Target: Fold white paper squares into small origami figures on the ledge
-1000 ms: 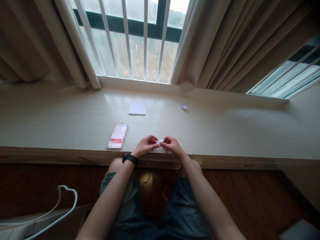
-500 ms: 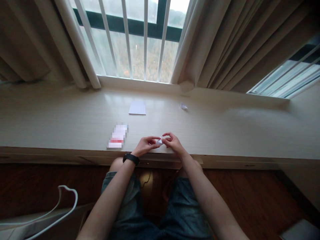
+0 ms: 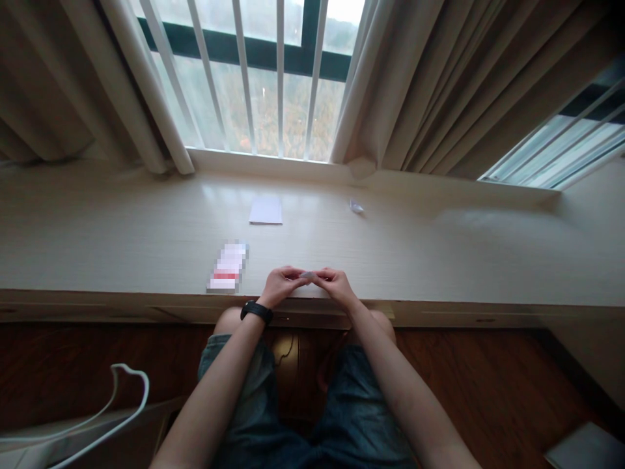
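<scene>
A small folded piece of white paper (image 3: 306, 275) is pinched between my two hands, just above the desk's front edge. My left hand (image 3: 283, 284) grips its left side between thumb and fingers; a black band circles that wrist. From the other side, the fingertips of my right hand (image 3: 334, 285) close on the paper's right end. Much of the paper is hidden by my fingers. Farther back on the desk lies a small folded paper shape (image 3: 356, 207), and left of it a flat white stack of paper (image 3: 266, 212).
A blurred-out white and pink phone-like thing (image 3: 228, 267) lies left of my hands on the pale desk (image 3: 439, 260). Beige curtains (image 3: 430, 85) flank a barred window behind the desk. A white curved cord or frame (image 3: 144, 391) stands at the lower left.
My right fingers have come down and closed on the paper, where the index finger was raised before. The paper now looks flatter between both hands. The view has shifted slightly.
</scene>
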### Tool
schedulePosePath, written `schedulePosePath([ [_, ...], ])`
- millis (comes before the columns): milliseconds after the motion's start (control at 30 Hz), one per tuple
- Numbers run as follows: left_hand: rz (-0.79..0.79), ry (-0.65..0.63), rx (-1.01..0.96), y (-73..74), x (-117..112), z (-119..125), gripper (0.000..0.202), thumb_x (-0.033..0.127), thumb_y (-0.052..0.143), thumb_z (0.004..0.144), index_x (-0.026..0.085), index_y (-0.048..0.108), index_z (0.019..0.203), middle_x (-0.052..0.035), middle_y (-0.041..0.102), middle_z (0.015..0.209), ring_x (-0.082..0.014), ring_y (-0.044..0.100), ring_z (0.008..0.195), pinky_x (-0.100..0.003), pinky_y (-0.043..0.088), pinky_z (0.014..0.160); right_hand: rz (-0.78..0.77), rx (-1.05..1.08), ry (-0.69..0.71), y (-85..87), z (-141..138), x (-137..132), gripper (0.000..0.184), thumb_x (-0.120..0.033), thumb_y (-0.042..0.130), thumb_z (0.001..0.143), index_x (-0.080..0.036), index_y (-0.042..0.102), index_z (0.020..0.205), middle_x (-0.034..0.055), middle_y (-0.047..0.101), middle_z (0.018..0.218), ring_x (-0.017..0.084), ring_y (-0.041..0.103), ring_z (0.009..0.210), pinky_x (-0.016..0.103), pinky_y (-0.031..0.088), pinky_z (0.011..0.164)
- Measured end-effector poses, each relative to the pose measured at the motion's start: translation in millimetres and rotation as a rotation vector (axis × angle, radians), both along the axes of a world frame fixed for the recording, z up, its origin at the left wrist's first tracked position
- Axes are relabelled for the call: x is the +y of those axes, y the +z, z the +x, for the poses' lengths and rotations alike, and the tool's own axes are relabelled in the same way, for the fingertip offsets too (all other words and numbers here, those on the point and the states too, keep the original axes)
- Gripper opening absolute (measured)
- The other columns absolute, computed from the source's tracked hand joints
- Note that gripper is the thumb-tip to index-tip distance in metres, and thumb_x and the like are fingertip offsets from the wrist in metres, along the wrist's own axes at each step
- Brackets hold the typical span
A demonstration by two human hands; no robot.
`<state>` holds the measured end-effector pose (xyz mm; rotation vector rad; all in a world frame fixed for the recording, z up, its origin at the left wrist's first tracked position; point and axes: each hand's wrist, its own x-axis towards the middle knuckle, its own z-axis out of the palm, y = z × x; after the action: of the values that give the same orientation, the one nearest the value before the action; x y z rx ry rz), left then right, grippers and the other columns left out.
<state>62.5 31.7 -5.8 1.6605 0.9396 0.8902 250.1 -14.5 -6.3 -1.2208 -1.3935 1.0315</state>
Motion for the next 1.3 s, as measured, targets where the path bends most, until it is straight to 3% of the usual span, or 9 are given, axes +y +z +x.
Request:
schedulePosePath([
  [67,0.016,0.02,0.023,0.0,0,0,0.04,0.049,0.077,0.067,0.015,0.076,0.087,-0.0076,0.073,0.087,-0.0155,0.063,0.071,-0.024,0.049,0.063,0.005,-0.009,-0.034,-1.9,1,1,0.031,-0.05,0.071,0.074,-0.021,0.077,0.083,0.0052,0.072,0.084,0.019,0.061,0.08,0.029,0.046,0.073],
  [233,-0.158,-0.047,0.043,5.1,-3,0,0.048,0.056,0.069,0.073,0.014,0.074,0.094,-0.0055,0.07,0.072,-0.0138,0.06,0.059,-0.02,0.045,0.047,-0.121,0.021,-0.025,-4.6,3,2,0.038,-0.052,0.071,0.073,-0.018,0.076,0.087,0.0048,0.072,0.079,0.017,0.059,0.067,0.026,0.042,0.058],
  [433,-0.15,-0.052,0.078,8.2,-5,2,0.046,0.056,0.068,0.073,0.012,0.073,0.088,-0.0052,0.069,0.067,-0.0131,0.061,0.056,-0.019,0.046,0.046,-0.114,-0.01,-0.002,-5.9,1,5,0.037,-0.052,0.069,0.073,-0.018,0.075,0.086,0.0048,0.072,0.079,0.017,0.06,0.067,0.025,0.043,0.056],
  [600,-0.135,-0.076,0.13,4.5,-3,4,0.044,0.055,0.067,0.074,0.014,0.071,0.089,-0.0049,0.07,0.066,-0.0146,0.064,0.058,-0.019,0.045,0.048,-0.085,-0.044,-0.083,-10.2,-3,10,0.034,-0.049,0.07,0.072,-0.016,0.073,0.073,0.0048,0.071,0.07,0.016,0.059,0.063,0.027,0.043,0.059],
  [767,-0.104,-0.057,0.101,3.4,-2,8,0.05,0.049,0.078,0.064,0.017,0.061,0.098,-0.0026,0.072,0.072,-0.0143,0.065,0.06,-0.02,0.046,0.05,-0.087,-0.024,-0.16,-11.4,-5,10,0.034,-0.049,0.07,0.072,-0.015,0.073,0.075,0.0053,0.071,0.072,0.017,0.06,0.064,0.028,0.044,0.062],
  [967,-0.062,-0.02,0.136,0.6,-3,10,0.038,0.044,0.076,0.068,0.018,0.059,0.089,-0.0008,0.07,0.066,-0.0126,0.062,0.053,-0.019,0.042,0.049,-0.083,-0.03,-0.107,-10.0,-3,10,0.035,-0.05,0.071,0.071,-0.016,0.071,0.076,0.0045,0.069,0.073,0.016,0.059,0.066,0.028,0.044,0.063],
  [1167,-0.081,-0.072,0.123,-0.5,-2,7,0.039,0.036,0.078,0.064,0.019,0.057,0.092,0.0025,0.067,0.062,-0.0119,0.061,0.053,-0.019,0.041,0.049,-0.102,-0.026,-0.048,-7.3,-2,13,0.034,-0.05,0.07,0.072,-0.016,0.071,0.076,0.0042,0.069,0.073,0.016,0.058,0.067,0.028,0.044,0.064],
  [1300,-0.044,-0.058,0.122,-1.1,-2,8,0.043,0.04,0.076,0.067,0.02,0.059,0.1,0.0035,0.066,0.062,-0.0123,0.061,0.055,-0.02,0.042,0.053,-0.102,-0.052,-0.058,-6.9,-1,15,0.034,-0.05,0.068,0.074,-0.016,0.069,0.076,0.0035,0.068,0.072,0.016,0.057,0.066,0.027,0.042,0.063],
])
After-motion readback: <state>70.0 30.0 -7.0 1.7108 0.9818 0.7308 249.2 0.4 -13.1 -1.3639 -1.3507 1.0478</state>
